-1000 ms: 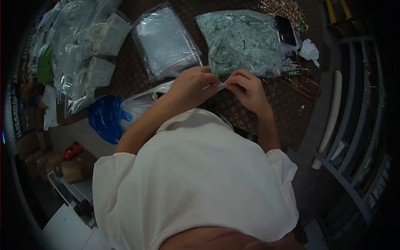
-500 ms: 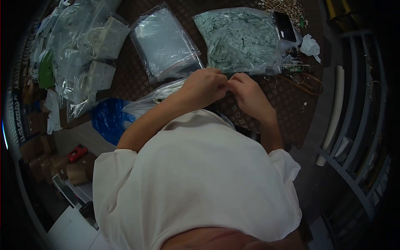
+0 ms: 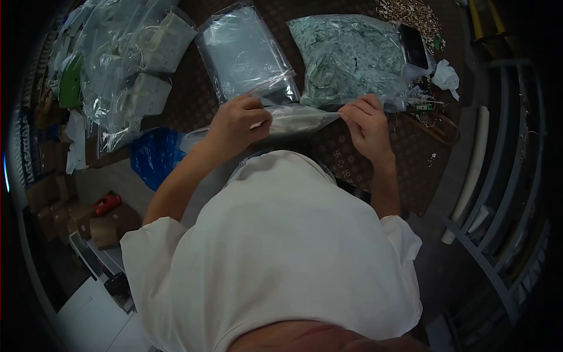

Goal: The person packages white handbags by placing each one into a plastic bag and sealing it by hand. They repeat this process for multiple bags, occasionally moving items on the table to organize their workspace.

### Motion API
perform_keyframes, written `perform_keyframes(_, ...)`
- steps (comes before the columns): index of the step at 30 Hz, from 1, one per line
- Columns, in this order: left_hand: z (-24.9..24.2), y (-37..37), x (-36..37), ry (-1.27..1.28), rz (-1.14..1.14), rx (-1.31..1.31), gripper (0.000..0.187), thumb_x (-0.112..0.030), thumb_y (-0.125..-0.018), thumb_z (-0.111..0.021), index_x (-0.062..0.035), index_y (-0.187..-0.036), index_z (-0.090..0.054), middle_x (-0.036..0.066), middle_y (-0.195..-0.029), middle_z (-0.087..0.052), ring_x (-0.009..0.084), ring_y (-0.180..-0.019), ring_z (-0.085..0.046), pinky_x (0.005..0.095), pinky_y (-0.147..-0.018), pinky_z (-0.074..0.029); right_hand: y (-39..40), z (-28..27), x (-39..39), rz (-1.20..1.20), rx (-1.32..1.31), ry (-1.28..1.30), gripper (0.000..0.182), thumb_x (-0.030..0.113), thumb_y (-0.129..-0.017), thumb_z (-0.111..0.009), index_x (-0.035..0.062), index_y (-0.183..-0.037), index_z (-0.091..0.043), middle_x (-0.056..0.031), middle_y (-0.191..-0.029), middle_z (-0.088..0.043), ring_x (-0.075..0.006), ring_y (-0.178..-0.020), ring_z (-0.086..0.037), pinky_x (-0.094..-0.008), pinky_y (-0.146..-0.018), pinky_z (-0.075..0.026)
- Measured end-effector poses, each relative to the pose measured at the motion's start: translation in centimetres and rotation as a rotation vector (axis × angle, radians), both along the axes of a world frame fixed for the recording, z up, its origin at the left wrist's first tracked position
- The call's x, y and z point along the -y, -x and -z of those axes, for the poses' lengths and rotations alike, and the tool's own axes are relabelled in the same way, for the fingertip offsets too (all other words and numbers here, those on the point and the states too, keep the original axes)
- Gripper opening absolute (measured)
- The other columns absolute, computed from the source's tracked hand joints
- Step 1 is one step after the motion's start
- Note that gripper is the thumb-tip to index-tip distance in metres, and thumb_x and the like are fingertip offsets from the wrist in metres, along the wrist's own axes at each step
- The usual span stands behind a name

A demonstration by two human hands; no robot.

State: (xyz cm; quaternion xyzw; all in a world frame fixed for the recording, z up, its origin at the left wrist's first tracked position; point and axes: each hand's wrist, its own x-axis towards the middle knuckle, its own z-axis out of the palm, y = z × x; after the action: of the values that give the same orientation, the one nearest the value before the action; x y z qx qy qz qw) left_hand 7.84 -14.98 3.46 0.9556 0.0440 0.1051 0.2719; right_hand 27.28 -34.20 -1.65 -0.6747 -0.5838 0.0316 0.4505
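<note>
A clear plastic bag (image 3: 302,119) with pale contents is stretched between my two hands, close in front of my body. My right hand (image 3: 369,126) pinches its right corner. At the other end, my left hand (image 3: 237,128) has its fingers curled in a pinch at the bag's upper edge; the fingertips are partly hidden. Just beyond lies a stack of flat clear bags (image 3: 243,53) in a wrapper. A large clear bag full of small pale green packets (image 3: 352,64) rests beyond my right hand.
A phone (image 3: 413,47) lies on the large bag's right end, with crumpled white paper (image 3: 447,78) beside it. Small gold-coloured parts (image 3: 413,20) are heaped at the back right. Filled clear bags (image 3: 126,76) pile up at left, above a blue plastic bag (image 3: 155,157). Metal shelving (image 3: 492,234) stands right.
My hands were together at the right; now they are apart. My left hand has moved left along the bag's edge, and my right hand slightly right. More of the bag shows between them.
</note>
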Motion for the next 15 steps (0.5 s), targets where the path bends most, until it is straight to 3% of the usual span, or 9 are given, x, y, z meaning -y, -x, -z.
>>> perform_keyframes(3, -1.3, 3.8, -2.1, -0.138, -0.12, -0.038, 0.011, -0.004, -0.062, -0.067, -0.0038, -0.071, -0.061, 0.005, -0.068, -0.054, 0.0217, -0.065, -0.053, 0.0313, -0.058, -0.046, -0.5, 0.3, 0.2, 0.042, -0.006, 0.038, 0.004, 0.002, -0.071, -0.062, 0.002, -0.075, -0.062, -0.0059, -0.076, -0.061, -0.0237, -0.076, -0.052, -0.0333, -0.069, -0.042)
perform_keyframes(10, -1.6, 11.7, -5.0, -0.182, -0.264, -0.049, 0.014, 0.0, -0.063, -0.068, -0.0034, -0.075, -0.061, 0.006, -0.07, -0.055, 0.021, -0.067, -0.053, 0.0291, -0.057, -0.045, -0.2, -0.3, -0.3, 0.033, -0.056, 0.106, 0.002, 0.002, -0.074, -0.061, 0.0016, -0.076, -0.062, -0.0066, -0.076, -0.061, -0.0245, -0.075, -0.052, -0.0325, -0.069, -0.041)
perform_keyframes(12, -1.3, 12.1, -5.0, -0.251, -0.19, -0.022, 0.012, 0.0, -0.071, -0.064, -0.0017, -0.082, -0.059, 0.008, -0.076, -0.055, 0.0215, -0.068, -0.053, 0.029, -0.058, -0.045, -0.2, -0.4, -0.3, 0.022, -0.063, 0.123, 0.003, 0.002, -0.075, -0.06, 0.0013, -0.077, -0.062, -0.007, -0.076, -0.061, -0.0246, -0.075, -0.051, -0.0321, -0.069, -0.041)
perform_keyframes(15, -0.4, 12.5, -5.2, -0.353, -0.176, -0.022, 0.013, -0.001, -0.072, -0.06, -0.0013, -0.085, -0.056, 0.008, -0.079, -0.052, 0.0236, -0.075, -0.05, 0.0304, -0.066, -0.043, -0.1, -0.9, -0.3, 0.004, -0.072, 0.149, 0.003, 0.002, -0.076, -0.059, 0.0009, -0.078, -0.062, -0.0078, -0.077, -0.061, -0.0247, -0.075, -0.051, -0.0316, -0.068, -0.041)
